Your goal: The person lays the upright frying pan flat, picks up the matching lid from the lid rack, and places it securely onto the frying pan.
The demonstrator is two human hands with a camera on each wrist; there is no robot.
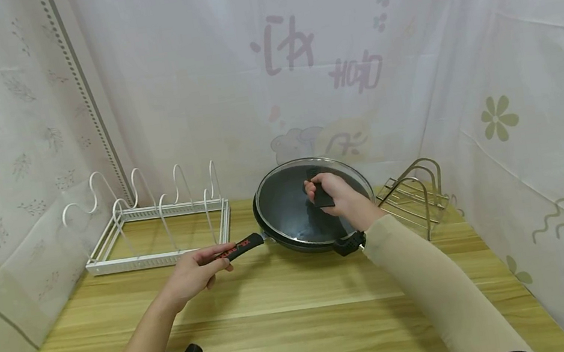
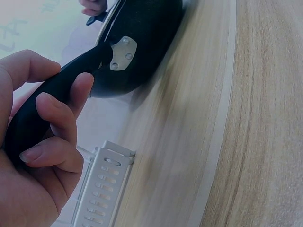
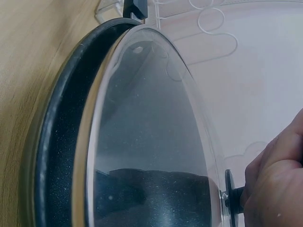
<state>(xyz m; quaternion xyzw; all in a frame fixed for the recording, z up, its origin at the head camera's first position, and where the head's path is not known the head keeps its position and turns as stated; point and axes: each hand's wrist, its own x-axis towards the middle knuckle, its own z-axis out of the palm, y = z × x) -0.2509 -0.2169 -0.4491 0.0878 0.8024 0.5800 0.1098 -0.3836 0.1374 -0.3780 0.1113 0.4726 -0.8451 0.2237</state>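
A black frying pan (image 2: 142, 56) stands on the wooden table toward the back, its handle (image 1: 245, 244) pointing to the front left. My left hand (image 1: 193, 277) grips that handle, thumb on one side and curled fingers on the other in the left wrist view. Over the pan is a round glass lid (image 1: 286, 206) with a pale rim. My right hand (image 1: 342, 194) holds the lid by its black knob (image 1: 323, 197). In the right wrist view a gap shows between the lid (image 3: 147, 123) and the pan's rim (image 3: 45, 142) along the near side.
At the back left stands a white rack (image 1: 163, 258) with several upright wire loops. A bronze-coloured wire rack (image 1: 425, 203) is right of the pan, beside my right forearm. Printed fabric (image 1: 182, 93) hangs behind and at the sides of the table (image 1: 296, 344).
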